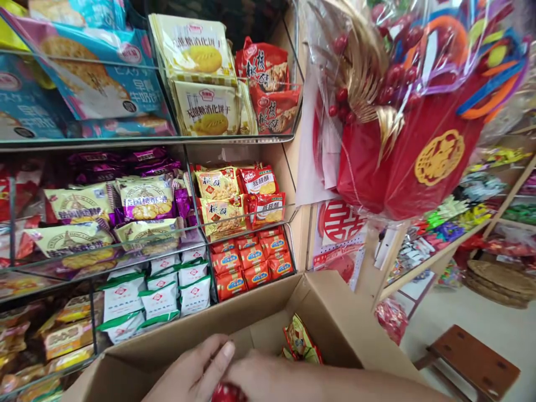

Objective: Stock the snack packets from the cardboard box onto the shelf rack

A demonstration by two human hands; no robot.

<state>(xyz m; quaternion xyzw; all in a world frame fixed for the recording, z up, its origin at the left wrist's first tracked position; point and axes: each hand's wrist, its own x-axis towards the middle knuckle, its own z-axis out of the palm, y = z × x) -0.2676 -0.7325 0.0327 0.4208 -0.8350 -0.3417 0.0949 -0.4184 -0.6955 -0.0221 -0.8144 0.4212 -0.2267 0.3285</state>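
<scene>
Over the near side of an open cardboard box (330,312), my two hands meet at the bottom of the view. My left hand (195,365) is closed, its thumb across the front, against a shiny red packet (228,392). Only a small part of that packet shows between the hands. My right hand (257,374) overlaps it from the right, with its forearm crossing the box; its fingers are hidden and blurred. Inside the box, near the far right corner, lies a yellow and red snack packet (301,340).
Behind the box are shelf bins holding yellow and red pastry packets (224,215), small red packets (255,262) and white-green packets (157,290). A wrapped red decoration (406,145) hangs at the upper right. A brown stool (473,357) stands on the floor.
</scene>
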